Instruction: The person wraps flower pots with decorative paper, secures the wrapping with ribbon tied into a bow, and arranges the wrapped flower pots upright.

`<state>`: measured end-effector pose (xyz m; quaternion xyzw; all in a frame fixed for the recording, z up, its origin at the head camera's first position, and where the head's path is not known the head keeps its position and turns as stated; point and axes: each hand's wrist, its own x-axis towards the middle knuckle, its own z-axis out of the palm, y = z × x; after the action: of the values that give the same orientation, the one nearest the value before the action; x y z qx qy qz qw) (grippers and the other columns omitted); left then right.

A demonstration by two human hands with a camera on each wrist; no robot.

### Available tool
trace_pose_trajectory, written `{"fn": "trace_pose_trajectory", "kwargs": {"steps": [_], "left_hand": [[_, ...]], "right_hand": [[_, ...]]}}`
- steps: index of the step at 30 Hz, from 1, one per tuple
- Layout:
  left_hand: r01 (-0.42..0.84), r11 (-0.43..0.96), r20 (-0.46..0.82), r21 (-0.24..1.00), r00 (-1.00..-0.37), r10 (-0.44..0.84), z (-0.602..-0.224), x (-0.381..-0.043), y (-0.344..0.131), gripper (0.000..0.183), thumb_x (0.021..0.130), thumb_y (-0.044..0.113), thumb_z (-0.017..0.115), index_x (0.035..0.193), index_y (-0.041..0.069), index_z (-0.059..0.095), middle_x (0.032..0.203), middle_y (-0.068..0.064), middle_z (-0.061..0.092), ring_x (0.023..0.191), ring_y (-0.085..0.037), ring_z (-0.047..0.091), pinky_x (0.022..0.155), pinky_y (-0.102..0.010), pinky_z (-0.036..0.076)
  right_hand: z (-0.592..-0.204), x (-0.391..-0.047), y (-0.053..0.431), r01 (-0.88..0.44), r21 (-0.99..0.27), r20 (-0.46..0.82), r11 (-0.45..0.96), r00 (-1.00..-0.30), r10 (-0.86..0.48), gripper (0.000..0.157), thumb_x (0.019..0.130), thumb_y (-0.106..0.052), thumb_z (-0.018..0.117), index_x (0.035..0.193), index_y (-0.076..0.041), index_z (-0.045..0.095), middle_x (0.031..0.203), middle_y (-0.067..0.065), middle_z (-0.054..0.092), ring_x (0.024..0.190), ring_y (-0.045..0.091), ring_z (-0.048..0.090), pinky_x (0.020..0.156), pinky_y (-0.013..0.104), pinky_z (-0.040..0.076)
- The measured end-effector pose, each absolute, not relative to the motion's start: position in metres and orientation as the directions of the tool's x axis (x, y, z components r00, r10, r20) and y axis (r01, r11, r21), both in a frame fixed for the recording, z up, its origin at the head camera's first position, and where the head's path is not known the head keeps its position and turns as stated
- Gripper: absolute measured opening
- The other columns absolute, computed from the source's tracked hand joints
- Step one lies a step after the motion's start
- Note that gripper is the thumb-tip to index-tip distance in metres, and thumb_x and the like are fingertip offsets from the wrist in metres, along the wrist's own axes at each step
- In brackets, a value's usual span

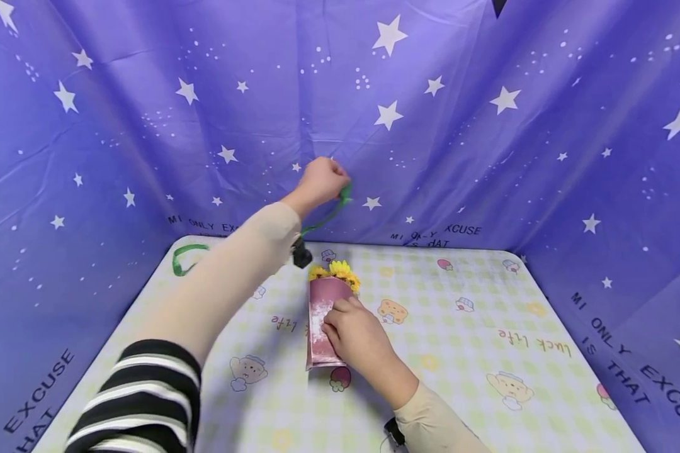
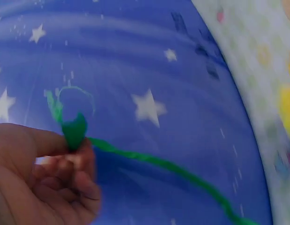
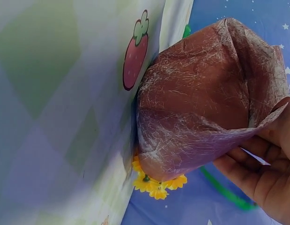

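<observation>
My left hand [image 1: 320, 182] is raised in front of the star-printed curtain, pinching a green ribbon [image 2: 159, 161] between thumb and fingers near one end. From the pinch the ribbon trails down toward the table, and a frayed tip sticks out above the fingers in the left wrist view. My right hand [image 1: 359, 336] grips the edge of a dusky pink wrapping paper [image 1: 323, 302] folded into a sleeve. Yellow flowers [image 1: 341, 270] stick out of its far end. The right wrist view looks into the open near end of the paper [image 3: 196, 89]; the flower stems are hidden.
Another stretch of green ribbon [image 1: 175, 259] lies looped at the table's far left, partly behind my left sleeve. The table wears a checked cloth [image 1: 459, 352] with cartoon prints. Purple curtains [image 1: 430, 157] hang behind and along both sides.
</observation>
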<state>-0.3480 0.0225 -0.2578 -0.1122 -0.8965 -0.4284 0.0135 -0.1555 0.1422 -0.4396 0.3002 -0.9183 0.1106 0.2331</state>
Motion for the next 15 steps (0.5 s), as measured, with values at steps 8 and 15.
{"fn": "trace_pose_trajectory", "kwargs": {"steps": [8,15], "left_hand": [[0.491,0.438,0.318,0.753,-0.854,0.412,-0.266,-0.347,0.116,0.031,0.103,0.036,0.061,0.128,0.02,0.07,0.122,0.004,0.072,0.107,-0.012,0.065,0.098,-0.027,0.052],[0.627,0.412,-0.146,0.661,-0.432,0.89,-0.279,-0.308,0.154,0.063,0.105,0.058,0.043,0.161,0.032,0.031,0.164,0.015,0.033,0.147,-0.009,0.039,0.12,-0.027,0.034]], "right_hand": [[-0.439,-0.156,0.141,-0.613,-0.086,0.504,0.786,-0.707,-0.496,0.01,0.087,-0.018,0.08,0.078,-0.016,0.074,0.082,-0.005,0.062,0.084,0.019,0.062,0.097,0.038,0.053],[-0.438,-0.155,0.144,-0.619,-0.051,0.524,0.784,-0.684,-0.506,0.01,0.088,-0.018,0.079,0.079,-0.015,0.075,0.084,-0.004,0.068,0.088,0.02,0.065,0.094,0.036,0.054]]}}
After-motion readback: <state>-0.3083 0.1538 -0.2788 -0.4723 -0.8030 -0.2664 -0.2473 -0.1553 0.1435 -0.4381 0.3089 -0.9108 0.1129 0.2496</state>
